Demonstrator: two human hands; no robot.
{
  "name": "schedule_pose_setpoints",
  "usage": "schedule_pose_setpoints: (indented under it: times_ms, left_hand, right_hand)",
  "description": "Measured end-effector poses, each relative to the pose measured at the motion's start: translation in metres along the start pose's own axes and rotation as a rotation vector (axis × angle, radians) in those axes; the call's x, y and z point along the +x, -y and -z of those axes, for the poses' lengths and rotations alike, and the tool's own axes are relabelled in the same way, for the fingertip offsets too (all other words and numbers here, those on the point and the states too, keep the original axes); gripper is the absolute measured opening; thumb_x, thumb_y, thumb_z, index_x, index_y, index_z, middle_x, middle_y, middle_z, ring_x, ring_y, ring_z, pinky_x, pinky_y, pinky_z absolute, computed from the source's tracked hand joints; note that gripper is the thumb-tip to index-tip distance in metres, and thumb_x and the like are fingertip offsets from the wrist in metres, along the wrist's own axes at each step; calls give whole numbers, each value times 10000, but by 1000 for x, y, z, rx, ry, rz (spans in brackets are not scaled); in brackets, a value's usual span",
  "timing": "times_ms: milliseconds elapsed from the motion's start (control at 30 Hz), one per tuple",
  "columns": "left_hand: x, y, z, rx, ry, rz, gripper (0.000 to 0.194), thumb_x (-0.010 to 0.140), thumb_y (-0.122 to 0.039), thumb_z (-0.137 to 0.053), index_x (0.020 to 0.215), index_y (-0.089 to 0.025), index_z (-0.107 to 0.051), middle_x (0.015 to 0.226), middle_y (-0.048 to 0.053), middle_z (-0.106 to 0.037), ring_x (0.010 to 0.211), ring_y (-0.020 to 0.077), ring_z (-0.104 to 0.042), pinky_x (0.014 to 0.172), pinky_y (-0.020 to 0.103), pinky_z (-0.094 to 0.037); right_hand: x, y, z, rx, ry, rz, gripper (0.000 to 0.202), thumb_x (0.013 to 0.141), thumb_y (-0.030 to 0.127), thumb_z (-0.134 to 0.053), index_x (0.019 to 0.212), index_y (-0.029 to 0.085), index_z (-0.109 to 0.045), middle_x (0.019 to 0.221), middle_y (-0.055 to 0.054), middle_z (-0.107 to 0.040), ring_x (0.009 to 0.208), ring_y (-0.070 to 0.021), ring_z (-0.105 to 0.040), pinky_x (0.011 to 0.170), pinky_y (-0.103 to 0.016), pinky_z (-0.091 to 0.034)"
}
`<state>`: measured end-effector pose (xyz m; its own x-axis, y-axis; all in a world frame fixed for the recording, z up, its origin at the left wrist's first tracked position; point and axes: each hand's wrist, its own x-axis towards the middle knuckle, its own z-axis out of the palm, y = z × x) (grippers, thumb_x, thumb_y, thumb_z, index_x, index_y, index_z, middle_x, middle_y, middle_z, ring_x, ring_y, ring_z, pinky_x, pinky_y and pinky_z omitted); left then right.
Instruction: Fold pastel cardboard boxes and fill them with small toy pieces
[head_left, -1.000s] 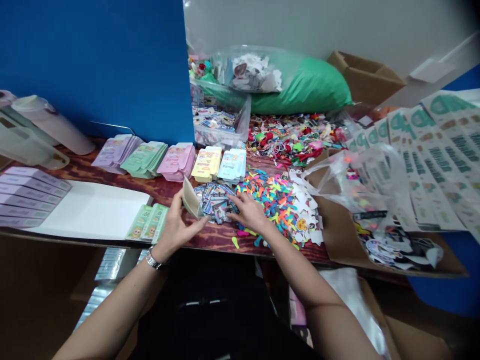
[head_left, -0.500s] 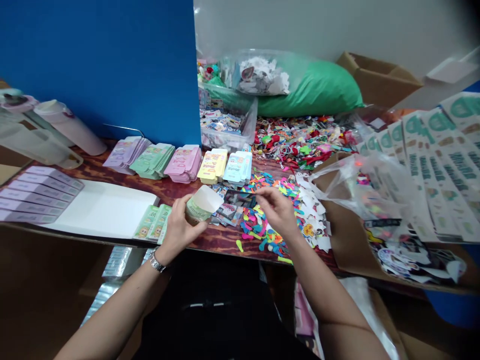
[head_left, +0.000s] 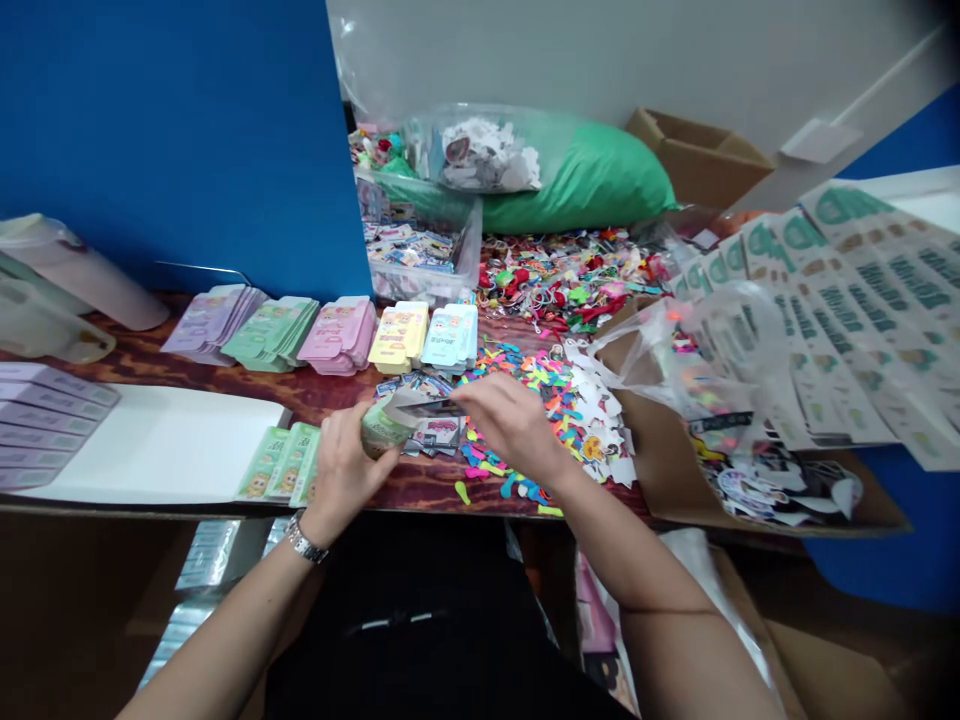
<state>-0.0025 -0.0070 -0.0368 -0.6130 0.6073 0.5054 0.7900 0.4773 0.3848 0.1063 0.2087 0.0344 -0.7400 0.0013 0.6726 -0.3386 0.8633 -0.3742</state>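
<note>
My left hand is closed around a small green paper box whose flap stands up, its mouth facing right. Pinched in my right hand is a dark card, held nearly edge-on with its left end at the box's opening. Whether its tip is inside the box I cannot tell. Beneath it lies a pile of printed cards on the table. Several colourful balloons spread close below and right of my right hand. Filled green boxes stand beside my left hand.
Flat box stacks in purple, green, pink, yellow and blue line the table's middle. White paper cutouts lie right, beside a cardboard box. A white tray holds purple boxes.
My right hand has brought the dark card left to the green box's mouth, turning it edge-on. The camera view has shifted to the right.
</note>
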Motion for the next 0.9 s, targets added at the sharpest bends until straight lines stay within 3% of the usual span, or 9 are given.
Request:
schedule_pose_setpoints:
  times_ms: [167,267,367,467,533,567,633,733,900]
  left_hand:
    - [-3,-15,-12,12,-12,-116,510,800,-236,-653,1253,-75,-482,1081,165,-617,962,294,-550,852,406,-458]
    - [-5,-14,-18,-16,5,-118,543,807,-264,-648,1283,-80,-461,1095,168,-610,972,298,-557,849,406,-465]
    - [-6,-5,-18,-23,35,-91,609,806,-340,-648,1319,-88,-436,1120,174,-602,981,314,-563,847,426,-473]
    - [-7,3,-16,-39,46,-67,654,808,-395,-631,1346,-90,-417,1163,188,-587,1005,332,-563,859,449,-477]
    - [-9,5,-15,-59,54,-58,672,811,-420,-619,1354,-84,-411,1172,198,-582,1009,339,-565,854,456,-482]
    - [-10,5,-14,-66,59,-55,675,814,-430,-614,1355,-81,-411,1166,202,-582,1007,342,-566,852,460,-484]
    - [-12,5,-13,-78,69,-53,680,820,-447,-609,1356,-78,-415,1154,206,-581,1010,345,-567,861,469,-485]
    - [-14,6,-12,-96,91,-58,697,825,-468,-608,1369,-80,-407,1155,209,-579,1007,346,-569,866,479,-486]
    - [-12,3,-17,-126,122,-72,721,821,-487,-619,1387,-99,-395,1176,204,-580,1012,349,-574,863,485,-489]
  right_hand:
    - [-18,16,-41,-1,60,-52,201,965,145,-481,1103,167,-625,1021,-86,-663,950,-162,-626,854,-276,-528]
    - [-28,21,-47,66,78,-90,249,977,163,-456,1195,171,-576,1105,-90,-657,1031,-149,-620,918,-266,-519]
    - [-34,-3,-28,103,43,-161,212,977,212,-480,1148,193,-605,1039,-56,-690,954,-137,-644,869,-258,-522]
    - [-42,-58,5,-51,-21,-424,217,971,279,-482,1068,181,-650,1006,-55,-701,888,-149,-655,808,-253,-511]
    - [-51,-100,29,-257,36,-640,273,976,285,-431,1091,160,-645,1002,-68,-702,869,-158,-661,793,-249,-505]
    - [-56,-119,40,-378,124,-727,293,977,273,-404,1119,165,-637,1032,-66,-700,886,-158,-661,807,-247,-498]
    - [-69,-145,59,-472,182,-803,291,950,244,-432,1117,148,-650,1026,-92,-706,895,-192,-662,818,-278,-488]
    - [-92,-158,81,-523,297,-849,273,906,223,-501,1105,157,-677,1010,-100,-716,888,-217,-662,816,-294,-474]
    - [-125,-144,94,-549,446,-903,291,889,293,-578,1141,185,-676,1015,-87,-716,887,-208,-655,806,-274,-451]
